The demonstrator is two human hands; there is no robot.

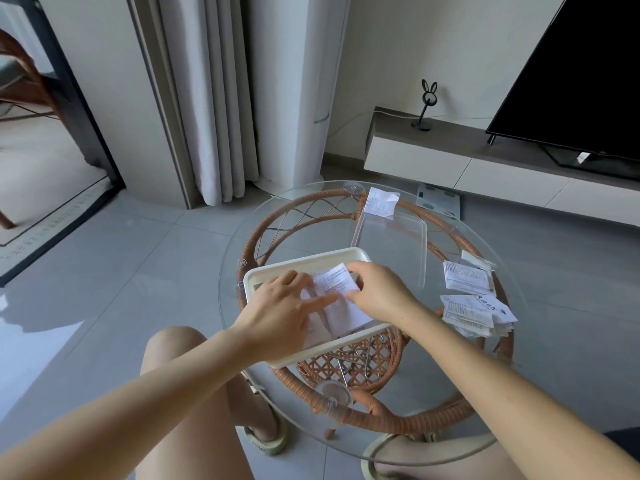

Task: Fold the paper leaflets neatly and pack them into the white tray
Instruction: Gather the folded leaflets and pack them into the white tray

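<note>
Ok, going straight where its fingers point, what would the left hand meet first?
Probably the right hand, which holds the leaflet just ahead; the left hand rests on that leaflet in the white tray.

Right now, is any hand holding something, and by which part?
The right hand pinches the leaflet by its right edge; the left hand presses flat on it.

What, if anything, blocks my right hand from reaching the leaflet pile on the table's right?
Probably nothing, so yes: the right hand pinches a leaflet in the white tray; only bare glass table separates it from the leaflet pile.
</note>
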